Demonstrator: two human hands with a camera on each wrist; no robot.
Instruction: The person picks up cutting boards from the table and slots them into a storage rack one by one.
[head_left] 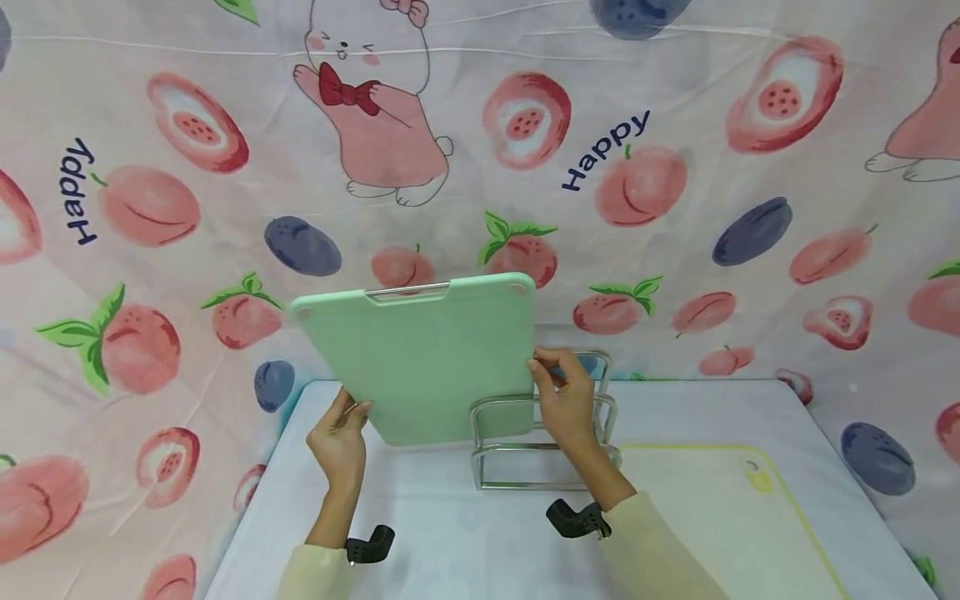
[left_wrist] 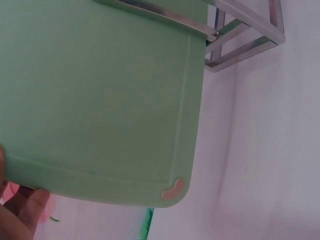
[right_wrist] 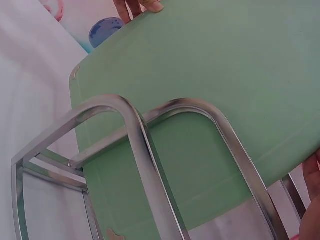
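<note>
A light green cutting board (head_left: 420, 358) with a handle slot in its top edge is held up, tilted, with its lower right part between the bars of a silver metal rack (head_left: 525, 486). My left hand (head_left: 339, 442) pinches the board's left edge near the bottom. Opposite it, above the rack, my right hand (head_left: 566, 400) pinches the right edge. In the right wrist view, two rounded bars of the rack (right_wrist: 150, 170) cross in front of the board. A pinkish corner pad (left_wrist: 173, 189) shows in the left wrist view.
To the right of the rack, a white cutting board (head_left: 720, 517) with a yellow rim lies flat on the white table (head_left: 435, 533). Behind the table hangs a cloth (head_left: 465, 183) printed with fruit and a cartoon animal. Both wrists carry black cameras (head_left: 371, 546).
</note>
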